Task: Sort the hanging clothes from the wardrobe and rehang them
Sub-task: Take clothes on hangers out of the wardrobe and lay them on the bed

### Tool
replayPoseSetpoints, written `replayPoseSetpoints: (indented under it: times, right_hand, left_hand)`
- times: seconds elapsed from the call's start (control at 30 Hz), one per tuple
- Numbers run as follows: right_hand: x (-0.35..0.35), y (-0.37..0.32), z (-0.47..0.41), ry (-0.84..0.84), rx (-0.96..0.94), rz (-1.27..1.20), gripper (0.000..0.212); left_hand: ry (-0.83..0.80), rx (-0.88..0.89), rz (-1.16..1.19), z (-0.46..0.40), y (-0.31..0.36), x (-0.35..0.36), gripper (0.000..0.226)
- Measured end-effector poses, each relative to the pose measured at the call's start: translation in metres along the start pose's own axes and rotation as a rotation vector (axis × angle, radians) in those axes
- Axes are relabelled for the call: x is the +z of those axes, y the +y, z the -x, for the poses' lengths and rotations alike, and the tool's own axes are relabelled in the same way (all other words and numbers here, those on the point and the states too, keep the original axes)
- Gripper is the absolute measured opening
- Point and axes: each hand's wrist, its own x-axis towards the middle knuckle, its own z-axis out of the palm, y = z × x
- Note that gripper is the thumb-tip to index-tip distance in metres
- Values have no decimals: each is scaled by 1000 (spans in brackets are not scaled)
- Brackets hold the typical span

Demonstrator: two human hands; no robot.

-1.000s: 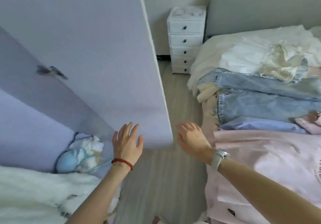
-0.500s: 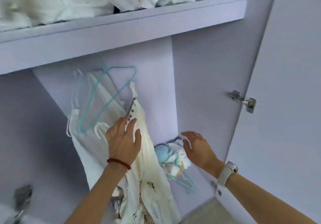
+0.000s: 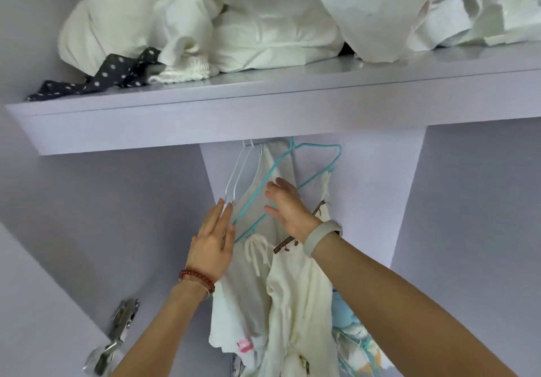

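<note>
I am looking up into a lilac wardrobe (image 3: 468,201). White bundles (image 3: 234,25) and a dotted dark cloth (image 3: 96,81) are lying on its shelf (image 3: 263,107). Under it, pale clothes (image 3: 292,294) are hanging on teal hangers (image 3: 319,172) and white hangers (image 3: 243,169). My left hand (image 3: 212,242) is pressing flat, fingers straight, against their left edge. My right hand (image 3: 288,205) is reaching among the hangers with fingers loosely spread, gripping nothing that I can see.

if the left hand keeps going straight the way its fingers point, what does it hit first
Likely the white hangers: the left hand points up at them, fingertips already near their lower ends, though depth is unclear.
</note>
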Motion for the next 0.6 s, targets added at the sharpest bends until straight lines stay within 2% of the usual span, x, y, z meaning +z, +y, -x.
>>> replayPoseSetpoints:
  times: [0.03,0.1,0.2,0.27,0.33,0.43,0.6]
  right_hand:
    - [5,-8,-5,-35,31,-87,41]
    - [10,-19,-11,-55,60,-153,15]
    - [5,-20,-16,114,15,-163,18]
    - [-11,-14,-20,274,-95,-13,14]
    - [-33,-9,-20,379,-225,212,23]
    - [-62,-13,-16,445,-296,415,30]
    - [-85,-26,-7,484,-400,445,33]
  left_hand:
    - [-5,1,-2,0,0,-1,49]
    - [-1,-1,-7,2,0,-1,55]
    - [-3,1,-4,3,2,-1,57]
    - [20,1,-15,3,3,1,49]
    - [45,-13,-55,3,6,5,45]
    - [30,-84,-133,5,13,14,51]
    - [46,-143,-196,6,30,22,52]
